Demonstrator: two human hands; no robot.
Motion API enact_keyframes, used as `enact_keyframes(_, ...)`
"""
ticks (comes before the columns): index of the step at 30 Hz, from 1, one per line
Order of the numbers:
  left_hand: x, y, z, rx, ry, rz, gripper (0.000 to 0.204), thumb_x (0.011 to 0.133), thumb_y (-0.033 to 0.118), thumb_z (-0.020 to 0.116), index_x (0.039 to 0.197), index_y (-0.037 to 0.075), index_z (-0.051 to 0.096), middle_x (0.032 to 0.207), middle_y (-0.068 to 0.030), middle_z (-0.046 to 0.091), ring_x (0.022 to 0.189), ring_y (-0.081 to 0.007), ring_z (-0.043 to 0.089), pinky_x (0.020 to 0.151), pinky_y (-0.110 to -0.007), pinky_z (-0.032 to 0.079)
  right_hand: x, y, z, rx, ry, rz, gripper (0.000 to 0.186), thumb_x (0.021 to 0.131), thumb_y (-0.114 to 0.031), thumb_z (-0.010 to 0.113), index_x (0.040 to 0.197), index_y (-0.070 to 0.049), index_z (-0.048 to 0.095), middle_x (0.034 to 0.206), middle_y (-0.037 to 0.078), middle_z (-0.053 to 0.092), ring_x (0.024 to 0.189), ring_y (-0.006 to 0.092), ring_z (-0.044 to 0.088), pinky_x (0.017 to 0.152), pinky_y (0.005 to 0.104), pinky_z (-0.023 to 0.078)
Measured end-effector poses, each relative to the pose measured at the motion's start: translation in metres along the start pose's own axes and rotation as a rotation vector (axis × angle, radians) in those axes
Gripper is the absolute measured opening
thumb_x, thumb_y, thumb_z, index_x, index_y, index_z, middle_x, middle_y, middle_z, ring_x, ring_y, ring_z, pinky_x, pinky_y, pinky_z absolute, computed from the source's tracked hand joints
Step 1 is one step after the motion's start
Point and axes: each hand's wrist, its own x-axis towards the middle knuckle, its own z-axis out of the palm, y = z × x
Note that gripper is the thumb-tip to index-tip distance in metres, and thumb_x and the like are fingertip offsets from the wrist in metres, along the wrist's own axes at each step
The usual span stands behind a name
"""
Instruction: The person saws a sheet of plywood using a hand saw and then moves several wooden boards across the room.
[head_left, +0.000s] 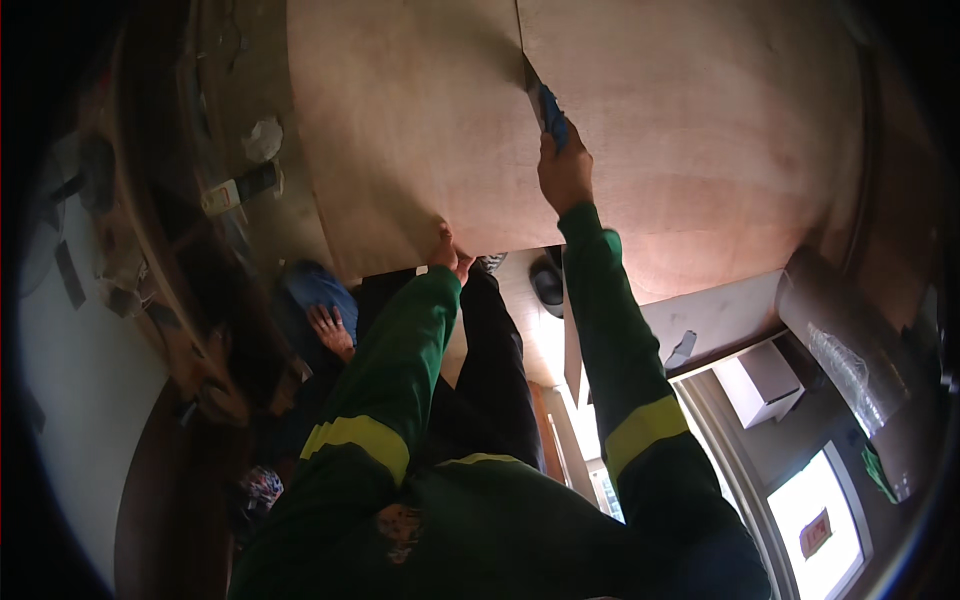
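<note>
My right hand (566,172) is closed round the blue handle of a handsaw (537,90). Its blade points away from me and meets a thin dark line running to the far side of a large plywood sheet (430,120). At the sheet's near edge my left hand (450,252) pinches the wood, thumb on top and fingers partly hidden below. Green sleeves with yellow bands cover both my arms.
Another person's hand (330,328) rests on blue cloth at the left. A phone-like device (222,196) and crumpled plastic (263,140) lie left of the sheet. A wrapped roll (850,365) stands at right, and a dark shoe (547,282) shows below.
</note>
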Motion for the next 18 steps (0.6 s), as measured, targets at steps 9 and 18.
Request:
enact_keyframes(9,0.005,0.001,-0.021,-0.022,-0.026,0.042,0.062,0.097,0.051,0.064,0.145,0.016,0.048,0.138,-0.0069,0.056,0.120,-0.0268,0.061,0.097,-0.050,0.057,-0.132,-0.060,-0.095,0.186,-0.142,0.220,0.039,0.102,-0.014,0.056,0.139,-0.001,0.052,0.095,0.023,0.073,0.084,0.0359,0.075,0.068,0.0425,0.057)
enact_keyframes(18,-0.001,0.007,-0.016,0.005,0.020,0.044,0.060,0.096,0.051,0.062,0.137,0.009,0.052,0.129,-0.0095,0.062,0.117,-0.0300,0.063,0.098,-0.051,0.059,-0.063,-0.024,-0.034,0.077,-0.101,0.129,0.042,0.100,-0.015,0.057,0.139,-0.001,0.052,0.095,0.029,0.071,0.089,0.0447,0.071,0.074,0.0461,0.058)
